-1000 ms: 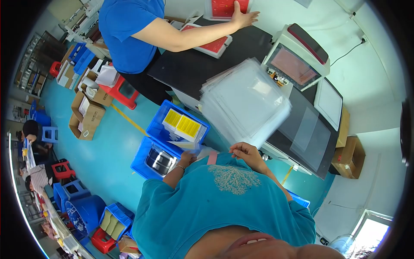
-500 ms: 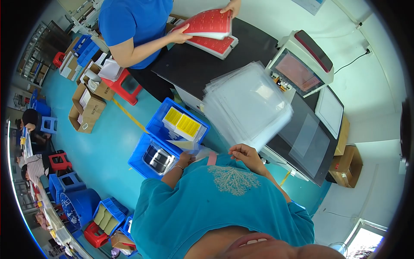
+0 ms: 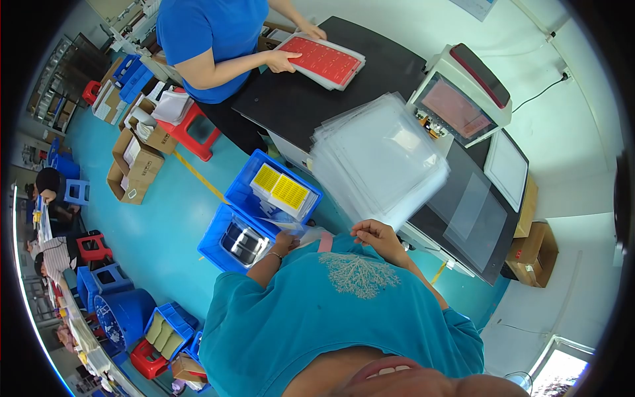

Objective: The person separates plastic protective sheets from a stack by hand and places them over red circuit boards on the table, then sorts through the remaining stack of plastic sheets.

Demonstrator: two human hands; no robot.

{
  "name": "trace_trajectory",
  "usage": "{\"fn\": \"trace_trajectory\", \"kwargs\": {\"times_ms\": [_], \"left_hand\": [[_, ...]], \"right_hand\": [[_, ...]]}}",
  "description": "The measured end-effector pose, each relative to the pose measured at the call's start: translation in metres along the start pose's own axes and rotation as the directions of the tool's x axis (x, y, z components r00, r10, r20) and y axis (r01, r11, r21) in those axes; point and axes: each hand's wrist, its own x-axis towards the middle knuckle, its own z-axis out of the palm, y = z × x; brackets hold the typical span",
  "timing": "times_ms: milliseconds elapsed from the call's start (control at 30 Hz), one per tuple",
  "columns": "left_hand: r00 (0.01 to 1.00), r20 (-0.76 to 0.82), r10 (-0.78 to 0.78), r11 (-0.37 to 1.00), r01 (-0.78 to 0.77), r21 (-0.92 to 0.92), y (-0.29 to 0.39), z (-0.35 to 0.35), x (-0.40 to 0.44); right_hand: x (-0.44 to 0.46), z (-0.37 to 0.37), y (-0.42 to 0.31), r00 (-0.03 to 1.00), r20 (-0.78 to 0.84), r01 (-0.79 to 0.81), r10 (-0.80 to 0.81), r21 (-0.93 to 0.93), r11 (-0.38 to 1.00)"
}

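Note:
My left hand is closed on a clear plastic sheet in front of my waist, above the edge of the blue bins. My right hand is raised beside the near corner of a fanned stack of clear plastic sheets. Its fingers are curled with the tips together, and whatever may be between them is too small to make out. The stack lies on a black-topped table and overhangs its near edge. A pink strip shows between my hands, against my teal shirt.
One blue bin holds yellow-labelled packs; another blue bin holds shiny dark pieces. Across the table, a co-worker in blue handles red printed sheets. A machine with a screen stands right.
The co-worker has lowered the lifted red sheets onto the pile and moved a hand to its far edge. The sheet by my left hand has dropped slightly. My right hand stays put.

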Motion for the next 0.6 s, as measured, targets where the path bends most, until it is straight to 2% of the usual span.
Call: {"fn": "trace_trajectory", "kwargs": {"times_ms": [367, 600], "left_hand": [[1.0, -0.012, -0.011, 0.999, 0.011, -0.041, -0.003, 0.0, -0.008], [1.0, -0.02, 0.001, 0.999, -0.001, 0.039, -0.003, 0.004, -0.016]], "right_hand": [[0.002, -0.002, 0.003, 1.0, 0.01, 0.018, -0.018, -0.005, 1.0], [0.001, -0.002, 0.001, 1.0, 0.014, 0.002, -0.001, -0.017, 1.0]]}}
